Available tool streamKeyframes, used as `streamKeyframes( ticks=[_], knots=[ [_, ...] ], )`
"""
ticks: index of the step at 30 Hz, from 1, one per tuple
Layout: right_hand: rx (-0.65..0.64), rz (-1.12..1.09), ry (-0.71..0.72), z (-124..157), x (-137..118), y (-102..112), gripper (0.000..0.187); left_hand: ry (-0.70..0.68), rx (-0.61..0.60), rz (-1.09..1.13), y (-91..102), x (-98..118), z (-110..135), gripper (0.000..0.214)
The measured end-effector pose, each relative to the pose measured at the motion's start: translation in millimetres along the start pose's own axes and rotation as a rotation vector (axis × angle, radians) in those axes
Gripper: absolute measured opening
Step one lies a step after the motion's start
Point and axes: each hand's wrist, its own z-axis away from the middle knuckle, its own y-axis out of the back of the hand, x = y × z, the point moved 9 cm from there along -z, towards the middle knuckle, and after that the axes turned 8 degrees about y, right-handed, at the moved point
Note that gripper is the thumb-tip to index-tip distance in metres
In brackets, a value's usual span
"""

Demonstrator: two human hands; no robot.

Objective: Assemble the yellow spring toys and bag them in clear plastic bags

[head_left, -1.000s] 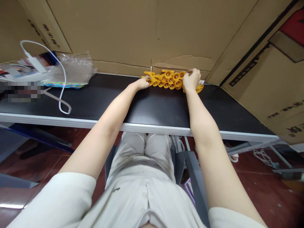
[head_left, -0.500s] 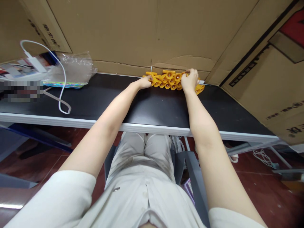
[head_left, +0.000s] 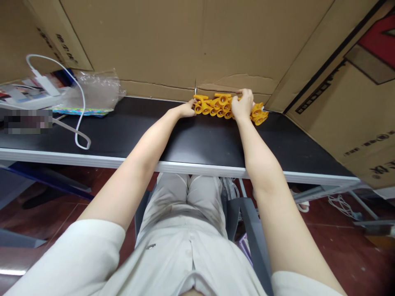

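Several yellow funnel-shaped pieces point(head_left: 212, 109) lie heaped at the back of the black table, most with their round open ends facing me. Small spots show inside some of these ends, too small to make out. My left hand point(head_left: 187, 109) rests against the left end of the heap, its thumb and fingers apart and touching the outermost pieces. Over the right part of the heap, my right hand point(head_left: 242, 105) curls its fingers down around some pieces, and the back of the hand hides them. More yellow pieces point(head_left: 259, 115) stick out to its right.
A cardboard wall point(head_left: 154, 45) stands behind the black table point(head_left: 138, 135), and another cardboard panel point(head_left: 345, 102) closes off the right. At left are a clear plastic bag point(head_left: 98, 88), a white cable point(head_left: 83, 102) and a white plug-like block point(head_left: 48, 84).
The left end of the heap has shifted to the right. My right hand has moved slightly left, and more pieces now show to its right.
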Motion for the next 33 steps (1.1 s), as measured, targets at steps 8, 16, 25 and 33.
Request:
streamKeyframes(
  ticks=[8,16,25,33],
  knots=[
    [-0.069,0.022,0.090,6.6,-31.8,5.1,0.025,0.531,0.290,-0.330,115.0,-102.6,63.9,0.086],
    [-0.071,-0.029,0.111,11.8,-44.3,7.7,0.024,0.890,0.228,-0.490,150.6,-185.9,128.2,0.090],
    [-0.097,0.013,0.110,10.2,-36.9,1.1,0.019,0.833,0.204,-0.505,149.8,-194.9,120.8,0.080],
    [-0.087,-0.006,0.119,9.3,-34.1,-1.0,0.020,0.764,0.566,-0.342,178.5,-176.5,146.8,0.074]
  ],
)
